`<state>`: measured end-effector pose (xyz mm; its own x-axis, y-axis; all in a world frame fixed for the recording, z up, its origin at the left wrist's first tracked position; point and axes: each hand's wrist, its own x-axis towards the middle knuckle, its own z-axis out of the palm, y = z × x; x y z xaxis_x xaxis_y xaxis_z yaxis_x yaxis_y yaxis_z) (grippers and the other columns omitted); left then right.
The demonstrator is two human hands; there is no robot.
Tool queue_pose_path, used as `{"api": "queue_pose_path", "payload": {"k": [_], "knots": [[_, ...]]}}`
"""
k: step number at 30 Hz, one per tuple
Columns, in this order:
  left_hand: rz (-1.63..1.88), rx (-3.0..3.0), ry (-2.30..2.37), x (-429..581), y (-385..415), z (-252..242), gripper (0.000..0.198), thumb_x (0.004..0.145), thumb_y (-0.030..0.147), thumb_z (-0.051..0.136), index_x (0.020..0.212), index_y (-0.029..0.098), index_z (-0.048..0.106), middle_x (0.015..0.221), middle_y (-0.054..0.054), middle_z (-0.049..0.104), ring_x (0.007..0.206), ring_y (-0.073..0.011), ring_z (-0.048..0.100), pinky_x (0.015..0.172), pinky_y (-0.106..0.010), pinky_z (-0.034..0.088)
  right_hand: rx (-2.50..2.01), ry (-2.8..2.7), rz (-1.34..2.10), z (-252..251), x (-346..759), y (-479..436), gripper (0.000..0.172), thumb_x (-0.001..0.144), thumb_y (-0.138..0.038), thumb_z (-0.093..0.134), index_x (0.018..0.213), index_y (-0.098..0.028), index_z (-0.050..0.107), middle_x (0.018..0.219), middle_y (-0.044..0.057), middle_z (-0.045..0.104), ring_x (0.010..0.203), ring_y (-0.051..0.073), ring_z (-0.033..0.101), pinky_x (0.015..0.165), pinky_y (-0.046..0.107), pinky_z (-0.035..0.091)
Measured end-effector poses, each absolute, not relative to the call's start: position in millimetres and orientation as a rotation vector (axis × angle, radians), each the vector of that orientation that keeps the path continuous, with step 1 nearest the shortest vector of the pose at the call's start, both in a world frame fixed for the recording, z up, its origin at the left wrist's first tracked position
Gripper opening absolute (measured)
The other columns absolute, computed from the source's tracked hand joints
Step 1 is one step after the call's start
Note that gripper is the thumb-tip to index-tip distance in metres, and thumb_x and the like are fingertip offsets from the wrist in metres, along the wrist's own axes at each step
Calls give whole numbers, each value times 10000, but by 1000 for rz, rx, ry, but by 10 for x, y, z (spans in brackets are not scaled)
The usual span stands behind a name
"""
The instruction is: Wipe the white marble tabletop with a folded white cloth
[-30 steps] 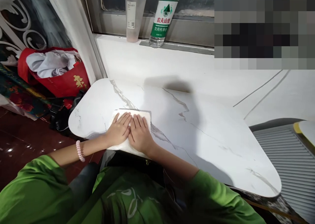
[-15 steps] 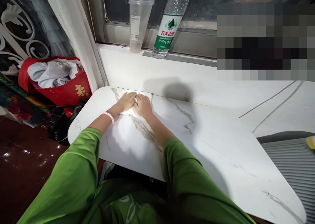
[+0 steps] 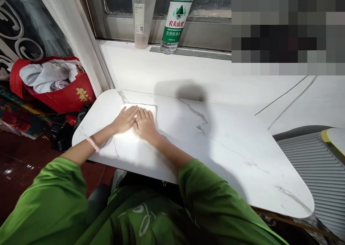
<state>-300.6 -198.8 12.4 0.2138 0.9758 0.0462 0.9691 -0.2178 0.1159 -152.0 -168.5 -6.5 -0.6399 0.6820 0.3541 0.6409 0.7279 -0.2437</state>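
A white cloth (image 3: 151, 110) lies flat on the white marbled table (image 3: 229, 166), towards its left end. Both of my hands rest palm down on it, side by side with their thumbs close together. My left hand (image 3: 125, 120), below a pink beaded bracelet (image 3: 92, 144) on the forearm, has its fingers stretched out to the upper right. The fingers of my right hand (image 3: 145, 124) lie extended, pointing away from me. Part of the cloth is hidden beneath the hands.
On the window ledge stand a clear plastic cup (image 3: 145, 18) and a labelled water bottle (image 3: 176, 24). A red bag (image 3: 70, 94) with white fabric sits left of the table. A ribbed grey surface (image 3: 309, 166) lies at the right.
Both hands and the cloth have moved back across the table towards me, off the wall-side edge. The camera view has shifted slightly, so the cup and bottle sit higher in the picture.
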Motion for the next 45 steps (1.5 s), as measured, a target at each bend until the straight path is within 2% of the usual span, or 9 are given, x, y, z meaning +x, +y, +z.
{"api": "queue_pose_path", "payload": {"k": [5,9,13,20,25,32,38,45], "knots": [[200,2370,1972,-3366,-2914,216,601,981,319,167,1506,53,289,1576,-137,284,1478,-200,208,1214,-422,115,-880,-2606,290,85,-1843,-2465,641,906,-290,408,1417,95,385,1503,279,364,1418,391,287,1178,554,143],[184,2292,2078,-3706,-3450,296,600,977,329,164,1529,113,252,1580,-118,280,1471,-219,236,1205,-455,166,-720,-2649,374,182,-2196,-2855,667,920,-316,421,1422,118,356,1506,312,328,1423,418,261,1177,584,118],[162,2241,2145,-3891,-3639,333,599,965,316,189,1550,188,205,1584,-76,278,1460,-237,270,1194,-482,206,-650,-2652,419,215,-2395,-2976,683,914,-309,449,1418,141,344,1492,338,331,1418,427,271,1183,581,105],[170,2232,2139,-4130,-3173,283,592,950,317,206,1515,160,294,1573,-78,312,1459,-211,271,1196,-455,191,-693,-2644,406,166,-2630,-2569,665,909,-292,447,1408,139,360,1482,334,354,1403,418,297,1173,567,126],[153,2241,2103,-4302,-2202,260,596,934,293,239,1493,111,332,1565,-98,328,1456,-193,273,1197,-413,178,-841,-2631,335,143,-2826,-1771,616,908,-259,416,1404,103,385,1486,300,378,1390,395,315,1148,567,166],[131,2274,2007,-4135,-1018,233,574,971,308,233,1506,117,311,1576,-73,311,1461,-160,245,1207,-349,116,-1083,-2520,251,88,-2695,-852,563,923,-215,333,1394,86,407,1479,267,408,1383,353,326,1148,534,181],[107,2249,2029,-3946,-1014,252,562,991,288,198,1523,120,264,1596,-72,257,1478,-165,198,1213,-385,103,-1069,-2513,221,58,-2537,-796,558,936,-225,321,1404,66,407,1483,229,419,1384,330,331,1173,483,177],[193,2269,2111,-3521,-1764,178,554,995,289,188,1507,108,298,1582,-96,290,1474,-200,219,1210,-427,128,-911,-2598,223,41,-2089,-1325,564,948,-255,347,1418,51,402,1501,226,402,1406,326,320,1187,503,175]]}}
